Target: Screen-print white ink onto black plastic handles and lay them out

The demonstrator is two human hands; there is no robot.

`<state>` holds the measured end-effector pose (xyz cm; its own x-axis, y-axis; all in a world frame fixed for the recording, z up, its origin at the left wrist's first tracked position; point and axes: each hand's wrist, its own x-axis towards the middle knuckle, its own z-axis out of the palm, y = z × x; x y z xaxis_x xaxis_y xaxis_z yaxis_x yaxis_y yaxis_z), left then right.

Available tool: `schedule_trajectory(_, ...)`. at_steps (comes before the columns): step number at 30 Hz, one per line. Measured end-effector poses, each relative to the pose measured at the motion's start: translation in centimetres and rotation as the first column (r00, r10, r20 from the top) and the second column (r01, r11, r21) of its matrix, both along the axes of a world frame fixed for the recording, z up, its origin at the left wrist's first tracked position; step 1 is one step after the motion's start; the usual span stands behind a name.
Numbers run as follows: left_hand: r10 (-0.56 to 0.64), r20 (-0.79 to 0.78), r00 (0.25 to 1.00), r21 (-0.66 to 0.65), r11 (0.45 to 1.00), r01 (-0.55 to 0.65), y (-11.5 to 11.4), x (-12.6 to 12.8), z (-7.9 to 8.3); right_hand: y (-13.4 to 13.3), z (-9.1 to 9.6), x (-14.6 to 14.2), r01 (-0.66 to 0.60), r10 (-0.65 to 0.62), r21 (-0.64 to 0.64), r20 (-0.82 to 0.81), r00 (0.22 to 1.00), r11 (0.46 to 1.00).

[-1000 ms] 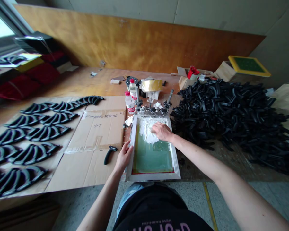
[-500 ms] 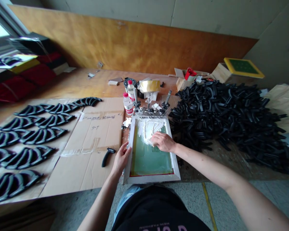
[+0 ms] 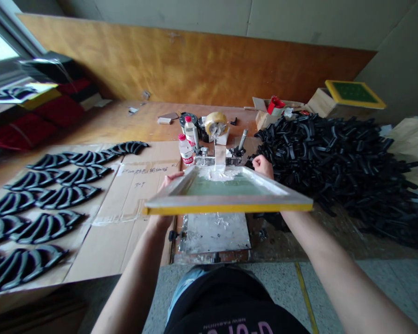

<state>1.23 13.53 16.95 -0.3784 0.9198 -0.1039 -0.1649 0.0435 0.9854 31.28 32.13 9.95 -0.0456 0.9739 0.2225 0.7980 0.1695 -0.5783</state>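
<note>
A screen-printing frame (image 3: 282,195) is tilted up, its near edge raised above the metal base plate (image 3: 216,234). White ink lies at the far end of its green mesh (image 3: 226,187). My left hand (image 3: 170,178) is closed at the frame's left rail, partly hidden behind it. Beyond the right rail, my right hand (image 3: 263,166) has curled fingers beside the pile of black curved handles (image 3: 320,157); what it holds, if anything, is hidden. An ink-smeared squeegee (image 3: 220,157) stands at the frame's far end, against the hinge clamp (image 3: 200,160).
Rows of black curved handles (image 3: 61,197) lie on cardboard (image 3: 101,241) at left. Two red-capped bottles (image 3: 186,150) and a tape roll (image 3: 216,123) stand behind the clamp. A yellow-framed screen (image 3: 355,95) rests on a box at back right.
The frame's near edge has risen, exposing the base plate. My right hand has left the squeegee at the far end and moved right to the pile. My left hand has moved up and away with the frame.
</note>
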Motion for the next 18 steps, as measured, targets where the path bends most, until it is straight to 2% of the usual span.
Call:
schedule_trajectory(1,0.001,0.027,1.0,0.052,0.999,-0.003,1.0,0.2,0.6,-1.1,-1.4,0.5,-0.03,0.03,-0.052,0.001,1.0,0.998)
schedule_trajectory(3,0.013,0.064,0.998,0.101,0.995,-0.019,2.4,0.5,1.1,-3.7,-3.9,0.1,-0.211,0.215,-0.089,0.031,0.976,0.973)
schedule_trajectory(5,0.077,0.107,0.991,0.094,0.992,-0.087,2.6,1.2,0.5,-6.3,-5.6,-1.4,-0.411,0.419,-0.086,0.117,0.9,0.907)
schedule_trajectory(7,0.072,0.135,0.988,-0.001,0.997,-0.072,1.5,2.6,-1.3,-8.6,-5.9,-3.4,-0.482,0.486,-0.076,0.21,0.848,0.873)
schedule_trajectory(8,0.021,0.158,0.987,-0.092,0.996,-0.007,0.6,3.5,-2.5,-9.8,-5.6,-4.4,-0.466,0.465,-0.057,0.24,0.852,0.883)
schedule_trajectory(10,-0.115,0.247,0.962,-0.289,0.939,0.187,-1.7,5.7,-5.4,-12.3,-4.6,-6.3,-0.423,0.408,0.005,0.254,0.877,0.906)
schedule_trajectory(11,-0.154,0.301,0.941,-0.352,0.899,0.26,-2.8,6.6,-6.7,-13.7,-4.1,-7.1,-0.448,0.426,0.037,0.253,0.869,0.893)
schedule_trajectory(12,-0.165,0.343,0.925,-0.389,0.871,0.299,-3.9,7.2,-8.0,-15.1,-3.8,-7.8,-0.511,0.482,0.063,0.252,0.839,0.857)
schedule_trajectory(13,-0.151,0.361,0.92,-0.412,0.86,0.302,-4.8,7.4,-9.2,-16.2,-3.5,-8.2,-0.61,0.577,0.074,0.253,0.776,0.789)
schedule_trajectory(15,-0.112,0.295,0.949,-0.45,0.86,0.242,-6.0,6.0,-11.1,-17.5,-3.6,-7.7,-0.761,0.727,0.065,0.251,0.639,0.646)
schedule_trajectory(16,-0.095,0.201,0.975,-0.474,0.861,0.182,-6.4,4.3,-11.9,-17.4,-3.8,-6.6,-0.776,0.743,0.051,0.251,0.62,0.629)
schedule_trajectory(17,-0.091,0.068,0.994,-0.499,0.859,0.113,-6.8,1.9,-12.7,-16.7,-4.2,-5.0,-0.744,0.713,0.032,0.259,0.651,0.668)
schedule_trajectory(18,-0.088,-0.102,0.991,-0.504,0.864,0.025,-7.1,-0.9,-13.3,-15.6,-4.6,-2.8,-0.673,0.645,0.007,0.278,0.712,0.74)
